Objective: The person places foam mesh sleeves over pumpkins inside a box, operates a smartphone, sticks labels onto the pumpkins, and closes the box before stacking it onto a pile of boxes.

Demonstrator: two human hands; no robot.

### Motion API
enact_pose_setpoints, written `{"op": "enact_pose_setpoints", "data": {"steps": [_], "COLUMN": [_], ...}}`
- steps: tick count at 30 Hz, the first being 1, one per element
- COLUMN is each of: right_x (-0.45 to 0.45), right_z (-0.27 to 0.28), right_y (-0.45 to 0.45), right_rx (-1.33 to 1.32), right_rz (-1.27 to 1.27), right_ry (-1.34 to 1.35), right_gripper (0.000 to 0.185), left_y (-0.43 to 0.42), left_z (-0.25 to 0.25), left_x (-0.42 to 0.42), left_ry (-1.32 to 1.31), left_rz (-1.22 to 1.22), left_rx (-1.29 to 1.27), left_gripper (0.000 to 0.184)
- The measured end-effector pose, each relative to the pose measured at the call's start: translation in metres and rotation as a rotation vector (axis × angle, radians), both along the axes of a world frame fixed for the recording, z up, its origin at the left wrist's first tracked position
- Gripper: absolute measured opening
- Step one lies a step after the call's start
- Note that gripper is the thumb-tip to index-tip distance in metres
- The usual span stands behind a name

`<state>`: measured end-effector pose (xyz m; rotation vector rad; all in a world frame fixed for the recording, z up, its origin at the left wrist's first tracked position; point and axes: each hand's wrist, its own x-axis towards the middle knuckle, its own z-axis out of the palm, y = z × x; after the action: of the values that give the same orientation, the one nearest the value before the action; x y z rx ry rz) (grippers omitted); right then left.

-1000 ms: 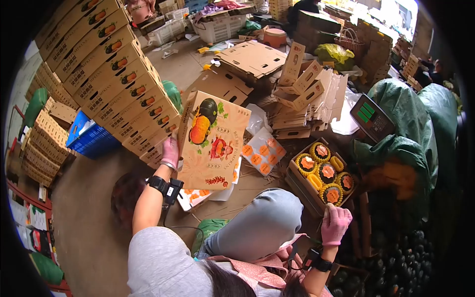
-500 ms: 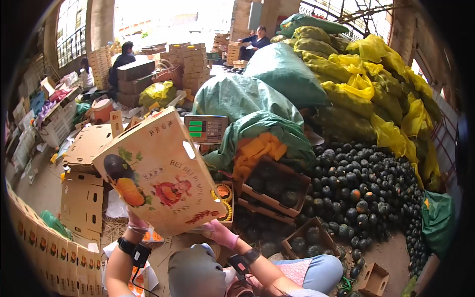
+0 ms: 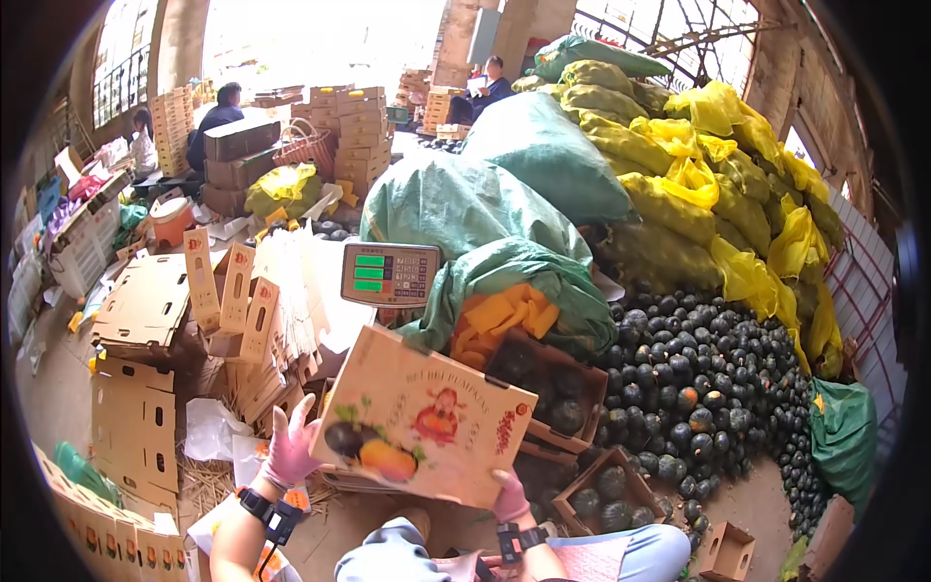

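Observation:
A printed cardboard lid (image 3: pixel 424 412), lettered "BEI BEI PUMPKINS" with pictures of pumpkins, is tilted in front of me. My right hand (image 3: pixel 510 498), in a pink glove, grips its lower right edge. Beside the lid's left edge, my left hand (image 3: pixel 293 446) has its pink-gloved fingers spread and holds nothing. Part of a cardboard box (image 3: pixel 335 479) shows beneath the lid; its contents are hidden. Just behind stands a scale display (image 3: pixel 390 274) with green readouts. Open cartons of dark green pumpkins (image 3: pixel 613 488) sit to the right of my right hand.
A heap of dark pumpkins (image 3: pixel 693 388) spreads at right, below stacked yellow net sacks (image 3: pixel 669 209). A green sack (image 3: pixel 533 267) holds orange pieces. Flattened cartons (image 3: pixel 136 424) and narrow box inserts (image 3: pixel 236 288) stand at left. Several people sit at the back.
The lid has come down and right, turning from steeply upright to a flatter tilt. My left hand has let go of it and spread its fingers. The view has shifted slightly.

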<state>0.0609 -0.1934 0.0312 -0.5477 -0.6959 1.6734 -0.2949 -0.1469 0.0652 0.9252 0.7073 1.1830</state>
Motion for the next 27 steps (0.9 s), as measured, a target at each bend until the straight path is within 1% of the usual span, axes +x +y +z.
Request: {"op": "enact_pose_setpoints", "data": {"steps": [1,2,3,4,5,6,8,9,10,11,12,13,15,17,18,19,21,23,25,27], "right_x": [0.002,0.004,0.003,0.001,-0.002,-0.007,-0.021,-0.022,-0.025,-0.027,-0.027,-0.027,-0.023,-0.014,-0.01,-0.014,-0.011,-0.008,-0.005,-0.006], "right_z": [-0.003,-0.006,-0.009,-0.012,-0.013,-0.011,-0.008,-0.024,-0.03,-0.033,-0.034,-0.036,-0.041,-0.054,-0.061,-0.052,-0.053,-0.059,-0.057,-0.04], "right_y": [-0.003,-0.002,-0.003,-0.004,0.0,0.006,0.021,0.03,0.039,0.048,0.055,0.063,0.074,0.086,0.089,0.088,0.092,0.095,0.097,0.101], "right_rx": [-0.028,-0.072,-0.121,-0.168,-0.122,-0.096,-0.033,-0.054,-0.101,-0.095,-0.087,-0.105,-0.15,-0.243,-0.291,-0.323,-0.421,-0.487,-0.524,-0.552], "right_rz": [-0.024,-0.01,0.004,0.018,0.009,-0.021,-0.084,-0.094,-0.175,-0.206,-0.235,-0.257,-0.299,-0.272,-0.257,-0.208,-0.122,-0.056,0.002,0.098], "right_ry": [-0.015,-0.045,-0.072,-0.1,-0.256,-0.32,-0.452,-0.373,-0.451,-0.465,-0.482,-0.504,-0.549,-0.44,-0.379,-0.342,-0.238,-0.182,-0.156,-0.1], "right_gripper": [0.073,0.074,0.075,0.076,0.076,0.076,0.077,0.077,0.078,0.075,0.072,0.069,0.063,0.057,0.054,0.048,0.049,0.049,0.049,0.05], "left_y": [0.003,0.003,0.008,0.019,0.025,0.033,0.057,0.075,0.101,0.124,0.139,0.146,0.155,0.154,0.154,0.15,0.161,0.163,0.16,0.144], "left_z": [-0.002,-0.002,0.0,-0.007,-0.009,-0.002,-0.01,-0.031,-0.063,-0.091,-0.108,-0.107,-0.105,-0.087,-0.075,-0.055,-0.092,-0.09,-0.076,-0.048], "left_x": [-0.011,-0.021,-0.025,-0.027,-0.03,-0.03,-0.035,-0.046,-0.056,-0.064,-0.067,-0.064,-0.064,-0.068,-0.065,-0.053,-0.068,-0.062,-0.054,-0.054], "left_ry": [0.098,-0.107,0.006,0.097,0.259,0.419,0.388,0.494,0.628,0.525,0.418,0.424,0.915,1.397,1.296,1.192,1.441,1.115,0.87,0.579], "left_rz": [-0.003,-0.099,-0.104,-0.061,-0.039,-0.019,0.038,0.016,0.084,0.067,0.052,0.058,-0.116,-0.3,-0.277,-0.252,-0.251,-0.204,-0.207,-0.26], "left_rx": [-0.002,-0.131,-0.159,-0.148,-0.094,-0.039,-0.183,-0.134,-0.112,-0.126,-0.14,-0.13,0.225,0.593,0.408,0.223,0.639,0.189,-0.146,-0.382], "left_gripper": [0.097,0.107,0.115,0.103,0.095,0.087,0.072,0.072,0.064,0.061,0.059,0.053,0.054,0.054,0.049,0.045,0.041,0.052,0.064,0.074]}}
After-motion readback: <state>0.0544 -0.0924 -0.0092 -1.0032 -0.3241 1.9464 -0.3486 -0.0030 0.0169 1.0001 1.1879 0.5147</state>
